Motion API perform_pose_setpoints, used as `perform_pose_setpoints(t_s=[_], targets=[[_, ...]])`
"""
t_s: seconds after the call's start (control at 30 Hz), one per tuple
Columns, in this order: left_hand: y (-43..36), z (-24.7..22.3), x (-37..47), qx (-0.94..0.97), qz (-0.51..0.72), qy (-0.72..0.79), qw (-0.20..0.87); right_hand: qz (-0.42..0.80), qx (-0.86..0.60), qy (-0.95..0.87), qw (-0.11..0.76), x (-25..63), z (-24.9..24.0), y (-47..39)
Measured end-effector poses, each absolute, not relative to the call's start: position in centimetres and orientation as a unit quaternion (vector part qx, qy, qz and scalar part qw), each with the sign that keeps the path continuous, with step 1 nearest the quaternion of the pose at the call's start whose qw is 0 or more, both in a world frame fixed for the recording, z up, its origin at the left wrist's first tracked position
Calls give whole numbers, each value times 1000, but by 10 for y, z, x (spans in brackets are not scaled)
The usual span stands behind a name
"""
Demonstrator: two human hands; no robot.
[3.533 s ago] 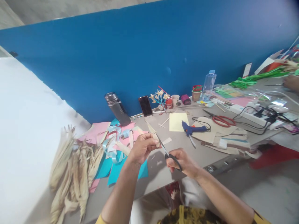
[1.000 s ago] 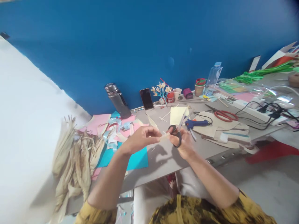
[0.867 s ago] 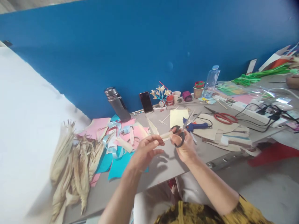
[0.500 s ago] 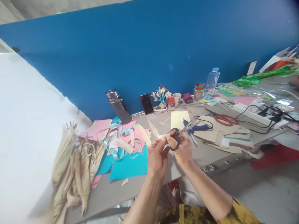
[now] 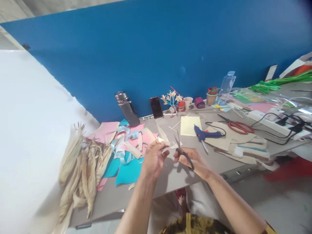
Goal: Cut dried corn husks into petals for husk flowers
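Observation:
Between thumb and fingers, my left hand [image 5: 154,159] pinches a small pale piece of corn husk [image 5: 163,141]. My right hand [image 5: 193,161] is wrapped round the black handles of a pair of scissors [image 5: 179,147], whose blades point up and away, slightly apart. The two hands are close together over the front of the table, and the scissors do not touch the husk piece. A blue glue gun [image 5: 206,133] lies just beyond my right hand. To the left, dried corn husks [image 5: 84,175] hang over the table edge beside a turquoise sheet [image 5: 126,174].
A thermos [image 5: 128,110], a phone [image 5: 156,107] and a small flower arrangement [image 5: 172,97] stand along the blue partition [image 5: 156,52]. Farther right are a plastic bottle [image 5: 226,87], red-handled scissors [image 5: 241,127] and a power strip [image 5: 263,121] with black cords. Pink sheets [image 5: 104,131] and ribbon lie left.
My right hand has drawn the scissors away from the husk piece and turned their blades upward. My left hand has shifted left with the piece. The view has moved slightly.

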State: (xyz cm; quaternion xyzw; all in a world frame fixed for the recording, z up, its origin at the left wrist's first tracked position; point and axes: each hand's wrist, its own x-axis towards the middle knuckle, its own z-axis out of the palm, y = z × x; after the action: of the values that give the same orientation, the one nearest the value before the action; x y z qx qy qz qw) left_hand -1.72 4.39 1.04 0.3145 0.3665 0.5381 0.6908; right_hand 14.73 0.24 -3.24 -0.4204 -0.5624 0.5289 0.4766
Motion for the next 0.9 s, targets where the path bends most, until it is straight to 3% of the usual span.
perform_pose_setpoints(t_s=[0.2, 0.9], targets=[[45, 21, -23, 373, 482, 387, 692, 569, -377, -610, 402, 149, -36, -8], [46, 27, -24, 406, 463, 407, 675, 548, -402, -615, 400, 144, -39, -6]])
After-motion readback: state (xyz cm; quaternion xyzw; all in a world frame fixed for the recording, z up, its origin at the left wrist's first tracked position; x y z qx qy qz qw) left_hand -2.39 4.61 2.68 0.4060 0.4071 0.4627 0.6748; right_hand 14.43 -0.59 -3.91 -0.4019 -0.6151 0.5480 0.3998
